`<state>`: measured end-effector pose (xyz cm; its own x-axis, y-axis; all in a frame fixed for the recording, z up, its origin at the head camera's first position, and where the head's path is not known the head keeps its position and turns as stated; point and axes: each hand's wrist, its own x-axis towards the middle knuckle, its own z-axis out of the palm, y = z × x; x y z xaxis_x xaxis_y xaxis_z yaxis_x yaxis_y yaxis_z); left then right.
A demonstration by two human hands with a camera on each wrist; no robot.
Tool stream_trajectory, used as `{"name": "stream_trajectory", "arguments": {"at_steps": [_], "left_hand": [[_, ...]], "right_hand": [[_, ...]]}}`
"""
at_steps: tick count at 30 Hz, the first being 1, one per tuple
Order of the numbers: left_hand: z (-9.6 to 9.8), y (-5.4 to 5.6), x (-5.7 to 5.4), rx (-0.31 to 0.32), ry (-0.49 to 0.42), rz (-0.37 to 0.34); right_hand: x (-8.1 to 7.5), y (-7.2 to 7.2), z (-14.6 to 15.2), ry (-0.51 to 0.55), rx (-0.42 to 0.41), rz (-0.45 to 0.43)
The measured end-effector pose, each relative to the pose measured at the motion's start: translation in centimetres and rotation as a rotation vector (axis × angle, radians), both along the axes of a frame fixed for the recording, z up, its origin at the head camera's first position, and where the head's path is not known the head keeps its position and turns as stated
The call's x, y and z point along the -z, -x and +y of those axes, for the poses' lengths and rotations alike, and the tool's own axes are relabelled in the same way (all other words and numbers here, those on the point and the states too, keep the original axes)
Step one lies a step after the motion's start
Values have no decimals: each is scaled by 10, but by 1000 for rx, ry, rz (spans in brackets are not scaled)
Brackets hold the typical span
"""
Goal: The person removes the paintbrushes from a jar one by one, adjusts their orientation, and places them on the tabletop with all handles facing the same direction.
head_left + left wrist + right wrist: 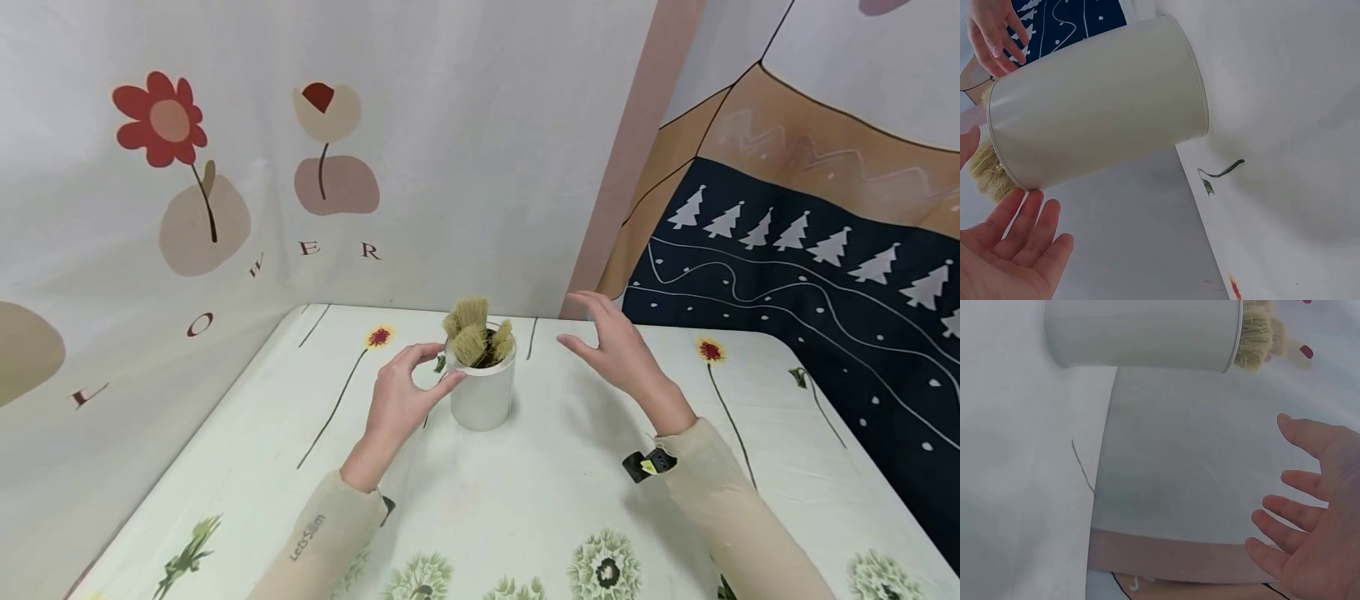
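A white cylindrical container (482, 404) stands upright on the table, holding several straw-coloured bristly bundles (470, 343) that stick out above its rim. My left hand (397, 392) is at the container's left side, thumb near the front of the rim and fingers spread round the side. In the left wrist view, the fingertips (1034, 195) are right at the rim, fairly straight. To the right of the container, my right hand (618, 346) hovers in the air, apart from it. Its fingers (1285, 512) are spread with nothing between them.
A white cloth printed with flowers covers the table (480, 508). Behind it hangs a pale curtain (465, 150) with flower prints and letters. On the right is a dark blue cloth (795, 283) with white trees. A black strap (648, 464) sits at my right wrist.
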<state>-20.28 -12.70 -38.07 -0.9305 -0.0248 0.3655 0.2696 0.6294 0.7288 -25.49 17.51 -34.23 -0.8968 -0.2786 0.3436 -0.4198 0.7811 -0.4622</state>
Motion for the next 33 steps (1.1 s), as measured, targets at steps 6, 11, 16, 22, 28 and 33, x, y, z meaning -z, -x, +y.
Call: {"name": "stream_trajectory", "arguments": {"at_steps": [6, 11, 16, 22, 28, 33], "left_hand": [[1, 2, -1, -16, -2, -8], [2, 4, -1, -27, -1, -4], [3, 5, -1, -45, 14, -9], [4, 6, -3, -47, 33, -27], [4, 6, -4, -39, 35, -55], [5, 4, -4, -39, 34, -66]], "right_hand": [[-4, 0, -10, 76, -51, 9], [-7, 2, -20, 157, -81, -15], [-13, 5, -33, 266, -129, -52], [-14, 11, -49, 362, -185, -70], [-12, 15, -66, 461, -208, -144], [-11, 19, -76, 508, -235, -203]]}}
